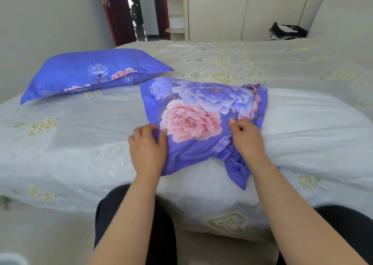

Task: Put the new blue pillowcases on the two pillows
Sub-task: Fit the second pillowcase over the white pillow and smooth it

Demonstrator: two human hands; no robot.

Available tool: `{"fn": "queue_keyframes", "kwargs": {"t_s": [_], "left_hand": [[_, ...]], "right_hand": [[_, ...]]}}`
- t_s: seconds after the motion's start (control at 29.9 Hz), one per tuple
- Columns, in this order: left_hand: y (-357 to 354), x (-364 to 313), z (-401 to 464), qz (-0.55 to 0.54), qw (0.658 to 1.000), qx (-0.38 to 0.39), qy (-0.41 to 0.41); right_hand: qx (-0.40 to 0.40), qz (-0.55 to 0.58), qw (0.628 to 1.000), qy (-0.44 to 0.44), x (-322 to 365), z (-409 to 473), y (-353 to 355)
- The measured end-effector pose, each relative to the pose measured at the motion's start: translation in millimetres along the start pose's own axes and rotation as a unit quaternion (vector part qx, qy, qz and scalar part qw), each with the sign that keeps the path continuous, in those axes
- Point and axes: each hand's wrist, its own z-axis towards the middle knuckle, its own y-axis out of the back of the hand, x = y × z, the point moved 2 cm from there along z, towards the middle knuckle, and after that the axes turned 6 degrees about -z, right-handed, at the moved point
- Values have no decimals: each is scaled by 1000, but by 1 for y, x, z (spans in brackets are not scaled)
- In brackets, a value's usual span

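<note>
A blue flowered pillowcase (203, 111) lies bunched over the left end of a bare white pillow (302, 127) that stretches across the bed in front of me. My left hand (147, 147) grips the pillowcase's near left edge, thumb on top of the cloth. My right hand (246, 137) pinches the gathered blue fabric near its open end, where folds hang down toward me. A second pillow (90, 73), fully inside its blue flowered case, lies flat at the back left of the bed.
The bed (242, 62) is covered with a pale floral sheet. A black bag (288, 30) sits by the headboard at the back right. A cream wardrobe (218, 16) and an open dark red door (115, 12) stand behind. My dark-trousered knees (131, 214) meet the bed's edge.
</note>
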Motion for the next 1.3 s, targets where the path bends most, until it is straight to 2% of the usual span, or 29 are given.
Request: {"fn": "queue_keyframes", "kwargs": {"t_s": [0.07, 0.13, 0.23, 0.3, 0.37, 0.43, 0.47, 0.53, 0.6, 0.63, 0.7, 0.83, 0.9, 0.97, 1.04, 1.1, 1.2, 1.3], "left_hand": [[5, 13, 10, -8, 993, 84, 79], [4, 13, 11, -2, 984, 157, 82], [3, 3, 8, 20, 970, 221, 99], [-1, 4, 9, 47, 957, 257, 125], [-1, 8, 12, 97, 946, 279, 132], [1, 11, 13, 131, 943, 274, 134], [2, 12, 14, 138, 945, 264, 136], [1, 10, 16, 124, 954, 244, 127], [-5, 0, 21, 51, 971, 208, 107], [-7, -7, 25, -3, 978, 179, 105], [-7, -18, 38, -108, 981, 113, 116], [0, -39, 74, -260, 953, 37, 152], [6, -51, 93, -296, 942, 20, 159], [11, -60, 111, -290, 944, 17, 158], [19, -59, 129, -299, 939, -4, 170], [20, -53, 137, -294, 938, -17, 182], [5, -29, 114, -279, 931, -4, 236], [-10, 11, 87, -274, 921, -1, 277]], "right_hand": [[-28, 76, 995, -56, -17, 4, 5], [-28, 61, 996, -64, -21, 2, 3], [-41, 65, 996, -41, -20, -7, -6], [-102, 110, 988, -37, -23, -18, -8], [-207, 161, 964, -35, -32, -34, -10], [-289, 201, 935, -49, -44, -51, -14], [-296, 226, 925, -73, -49, -57, -17], [-252, 285, 913, -151, -53, -65, -20], [-203, 333, 897, -207, -53, -66, -20], [-175, 341, 900, -208, -52, -64, -20], [-110, 336, 921, -163, -45, -61, -20], [-47, 299, 952, -42, -33, -61, -20], [-2, 248, 969, -6, -38, -63, -22], [27, 188, 982, -9, -66, -65, -18], [3, 130, 991, -24, -101, -59, 2], [-89, 53, 994, -19, -125, -45, 43], [-195, -23, 980, -37, -128, -26, 94], [-230, -64, 969, -58, -127, -20, 101]]}}
